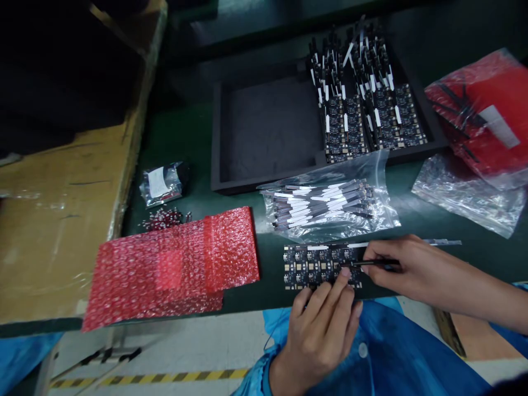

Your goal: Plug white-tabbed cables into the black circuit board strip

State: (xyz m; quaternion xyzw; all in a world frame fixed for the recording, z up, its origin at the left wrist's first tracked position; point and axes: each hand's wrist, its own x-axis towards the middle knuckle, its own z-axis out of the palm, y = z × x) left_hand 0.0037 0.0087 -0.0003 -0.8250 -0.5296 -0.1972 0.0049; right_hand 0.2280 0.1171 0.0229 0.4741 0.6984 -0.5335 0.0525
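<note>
A dark circuit board panel [305,268] with rows of small parts lies flat near the table's front edge. My left hand [324,322] rests over its lower edge, fingers stretched out, one fingertip pressing near the board's right part. From the right, my right hand [398,264] pinches a thin black stick-like tool [367,263]; its tip meets the board beside that left fingertip. Whether it is tweezers I cannot tell. Along the board's upper edge runs a narrow strip with white sections [358,245], passing under my right hand to a clear end.
Behind the board lies a clear bag [383,206] of white-labelled flat cables. A black tray [264,184] holds stacked boards at its right. Red bubble-wrap [127,280], a small clear packet [163,184] and tiny red-black pieces [163,219] lie left; red bags [482,88] lie right.
</note>
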